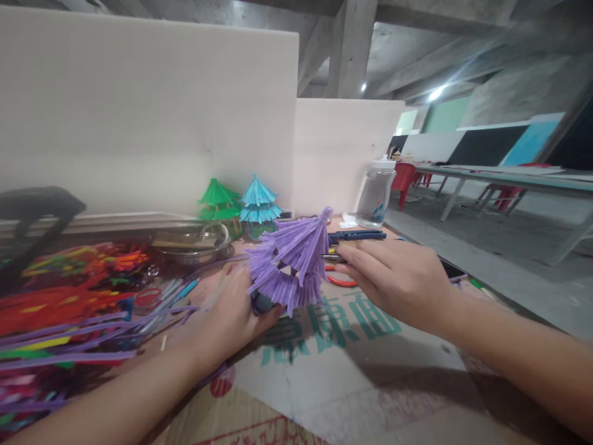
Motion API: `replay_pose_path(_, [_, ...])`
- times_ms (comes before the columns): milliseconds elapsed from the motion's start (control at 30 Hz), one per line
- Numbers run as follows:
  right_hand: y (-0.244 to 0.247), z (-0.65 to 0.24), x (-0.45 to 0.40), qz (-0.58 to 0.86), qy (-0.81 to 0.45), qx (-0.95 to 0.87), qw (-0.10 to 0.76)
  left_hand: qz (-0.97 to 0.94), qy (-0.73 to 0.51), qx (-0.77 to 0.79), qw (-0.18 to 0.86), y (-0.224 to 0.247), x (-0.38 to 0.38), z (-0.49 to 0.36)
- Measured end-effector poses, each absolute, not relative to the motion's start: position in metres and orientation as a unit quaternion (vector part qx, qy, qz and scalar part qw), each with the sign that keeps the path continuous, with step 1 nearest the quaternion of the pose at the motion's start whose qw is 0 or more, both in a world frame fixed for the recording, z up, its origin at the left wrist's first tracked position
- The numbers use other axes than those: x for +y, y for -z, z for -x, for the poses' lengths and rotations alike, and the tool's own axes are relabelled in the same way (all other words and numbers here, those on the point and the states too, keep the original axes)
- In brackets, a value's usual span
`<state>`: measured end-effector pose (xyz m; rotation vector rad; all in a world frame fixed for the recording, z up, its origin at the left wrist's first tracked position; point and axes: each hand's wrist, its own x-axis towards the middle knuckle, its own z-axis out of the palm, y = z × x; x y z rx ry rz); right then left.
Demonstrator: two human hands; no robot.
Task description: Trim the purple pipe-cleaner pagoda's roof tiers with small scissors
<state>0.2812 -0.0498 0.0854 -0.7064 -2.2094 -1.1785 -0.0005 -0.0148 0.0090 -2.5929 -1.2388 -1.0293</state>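
Note:
A purple two-tiered pavilion [301, 253] made of fuzzy stems stands tilted to the right at the centre. My left hand [236, 309] is wrapped round its base, where a dark round part partly shows below the roof. Just right of the roof, my right hand [393, 272] has its fingers closed beside a metal tool tip; whether the fingers grip the tool is hidden. Near those fingers lie red-orange handles [341, 282] and a dark blue tool [359, 235]. Behind the purple piece are a green pavilion [218, 201] and a light blue pavilion [259, 201].
Purple stems [92, 330] and heaps of coloured stems [55, 303] cover the left side. A metal bowl [189, 250] sits behind them. At the back right stands a clear bottle [375, 194]. Printed cardboard [347, 383] covers the front; a white partition [148, 117] rises behind.

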Motion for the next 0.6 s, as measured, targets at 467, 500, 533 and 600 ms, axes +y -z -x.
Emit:
replay_pose_path(467, [-0.0852,-0.2791,-0.0474,0.266,0.431,-0.812,0.289,0.849,0.358,-0.387,0.032,-0.0013,-0.008,0.0017])
replay_pose_path(500, [-0.0852,-0.2794,-0.0471,0.268,0.432,-0.812,0.288,0.85,0.354,-0.388,0.035,-0.0021,-0.0083,0.0018])
replay_pose_path(533, [-0.0853,-0.2797,-0.0469,0.269,0.433,-0.811,0.288,0.851,0.349,-0.391,0.039,-0.0029,-0.0088,0.0018])
replay_pose_path(600, [-0.0858,-0.28,-0.0468,0.272,0.434,-0.811,0.284,0.852,0.335,-0.398,0.049,-0.0047,-0.0101,0.0018])
